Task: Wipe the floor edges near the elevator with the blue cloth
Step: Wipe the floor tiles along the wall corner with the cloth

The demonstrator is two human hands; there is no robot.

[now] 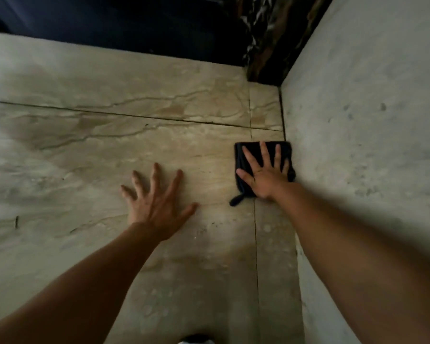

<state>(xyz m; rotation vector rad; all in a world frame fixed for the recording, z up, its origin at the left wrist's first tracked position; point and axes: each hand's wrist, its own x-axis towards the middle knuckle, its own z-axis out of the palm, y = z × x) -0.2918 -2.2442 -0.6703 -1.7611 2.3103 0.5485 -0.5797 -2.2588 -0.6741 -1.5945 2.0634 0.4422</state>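
Observation:
The blue cloth [248, 155], folded into a dark square, lies flat on the beige marble floor [109, 145], its right side against the foot of the wall. My right hand [265, 171] presses down on it with the palm flat and the fingers spread. A small corner of the cloth sticks out to the lower left. My left hand [157, 199] rests on the bare floor to the left of the cloth, fingers apart, holding nothing.
A rough pale wall [363, 120] rises along the right side. At the top runs the dark elevator threshold [134, 28], with a dark veined marble frame [271, 38] in the corner. Tile joints cross the floor.

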